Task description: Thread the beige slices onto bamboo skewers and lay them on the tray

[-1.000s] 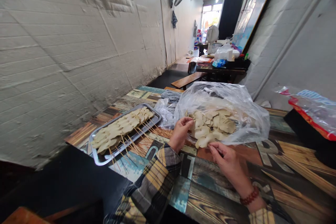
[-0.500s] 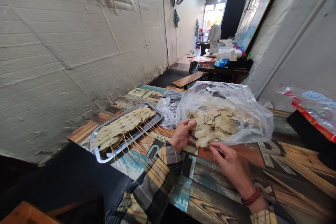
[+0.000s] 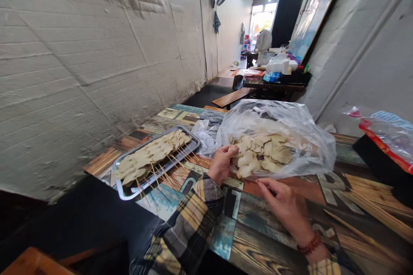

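My left hand [image 3: 221, 164] is closed, with thumb and fingers pinching a pale slice that looks like potato at the left edge of the bag's opening. Closed in a pinch, my right hand [image 3: 280, 200] grips the end of a thin bamboo skewer [image 3: 254, 181], only a little of which shows. Pale slices [image 3: 248, 164] sit in a row between the two hands, in front of the loose slices [image 3: 277, 151]. Those lie in the mouth of a clear plastic bag [image 3: 318, 146]. To the left, a metal tray [image 3: 124, 193] holds several skewers threaded with overlapping slices [image 3: 151, 154], their sticks pointing toward me.
Loose bamboo skewers [image 3: 377, 212] lie at the table's right, near a red-edged plastic package [image 3: 387, 148]. A crumpled clear bag [image 3: 204, 139] and grey cloth [image 3: 213, 117] sit behind the tray. The wall [image 3: 97, 64] runs along the left; a bench [image 3: 234, 96] stands beyond the table.
The slices between my hands have shifted slightly left, away from my right fingertips. My left hand has also moved a little left; the tray and bag look the same.
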`<state>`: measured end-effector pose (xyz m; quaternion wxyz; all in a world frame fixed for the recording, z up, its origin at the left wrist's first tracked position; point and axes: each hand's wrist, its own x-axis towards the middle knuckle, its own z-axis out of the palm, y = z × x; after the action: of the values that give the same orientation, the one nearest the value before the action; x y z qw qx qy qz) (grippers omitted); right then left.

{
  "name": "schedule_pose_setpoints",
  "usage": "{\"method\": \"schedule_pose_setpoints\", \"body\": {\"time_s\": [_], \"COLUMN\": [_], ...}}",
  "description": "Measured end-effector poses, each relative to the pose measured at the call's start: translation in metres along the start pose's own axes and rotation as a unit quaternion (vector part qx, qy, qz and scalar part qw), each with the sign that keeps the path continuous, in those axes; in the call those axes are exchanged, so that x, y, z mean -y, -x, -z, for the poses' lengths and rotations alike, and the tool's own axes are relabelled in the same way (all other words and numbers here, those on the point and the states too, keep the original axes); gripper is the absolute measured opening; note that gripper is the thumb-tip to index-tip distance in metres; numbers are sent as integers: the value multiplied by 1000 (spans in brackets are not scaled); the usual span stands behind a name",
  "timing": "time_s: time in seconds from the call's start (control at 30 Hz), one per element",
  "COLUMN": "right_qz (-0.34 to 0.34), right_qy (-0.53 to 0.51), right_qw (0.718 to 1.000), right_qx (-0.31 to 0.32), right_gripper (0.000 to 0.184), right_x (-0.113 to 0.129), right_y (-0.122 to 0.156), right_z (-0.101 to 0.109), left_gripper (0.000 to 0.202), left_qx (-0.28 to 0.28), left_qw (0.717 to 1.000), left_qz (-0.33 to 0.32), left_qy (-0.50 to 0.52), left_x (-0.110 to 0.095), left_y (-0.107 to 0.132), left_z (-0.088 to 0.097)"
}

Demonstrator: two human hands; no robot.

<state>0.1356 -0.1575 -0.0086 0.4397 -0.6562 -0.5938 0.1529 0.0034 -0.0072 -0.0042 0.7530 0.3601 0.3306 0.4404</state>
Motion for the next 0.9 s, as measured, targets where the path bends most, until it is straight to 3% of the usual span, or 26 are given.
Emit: {"method": "schedule_pose_setpoints", "body": {"time_s": [0.2, 0.9], "right_qz": [12, 5], "right_qy": [29, 15], "right_qw": [999, 999], "right_qx": [-15, -37], "right_gripper": [30, 33], "right_x": [10, -12], "right_y": [-2, 1], "right_z": [5, -6], "left_gripper": [40, 38], "left_qx": [20, 33], "left_qw": [1000, 999], "left_qz": [6, 3], "left_qy": [-11, -11], "left_x": [0, 5], "left_y": [3, 8], "left_z": [-3, -11]}}
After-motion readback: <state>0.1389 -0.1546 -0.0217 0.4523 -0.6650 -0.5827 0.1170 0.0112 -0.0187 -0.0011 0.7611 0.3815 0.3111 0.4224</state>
